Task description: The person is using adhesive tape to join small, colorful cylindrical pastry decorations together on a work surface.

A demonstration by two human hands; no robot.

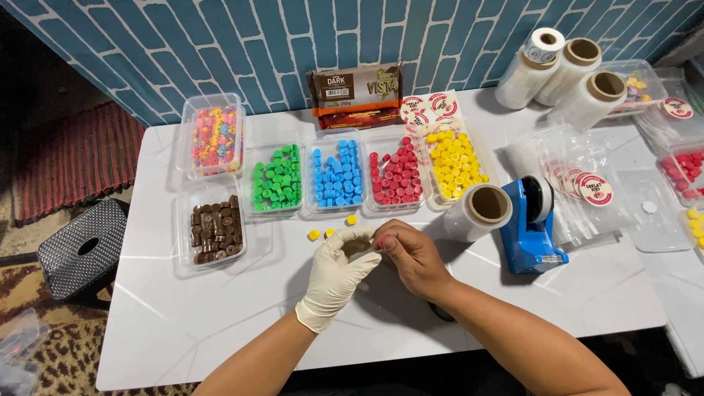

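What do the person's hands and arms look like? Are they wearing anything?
The left hand wears a thin cream-white glove with a rolled cuff at the wrist. The right hand is bare, with no glove. Both forearms are bare too: no sleeves, watch or bracelet show.

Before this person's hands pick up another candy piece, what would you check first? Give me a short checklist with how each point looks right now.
1. Left hand gloved: ok.
2. Right hand gloved: not ok, it is bare.
3. Red piece pinched at the fingertips: ok, though mostly hidden.
4. Loose yellow pieces lie on the white table near the hands: ok.
5. Red tray open and stocked: ok.
6. Blue tape dispenser stands apart from the hands: ok.
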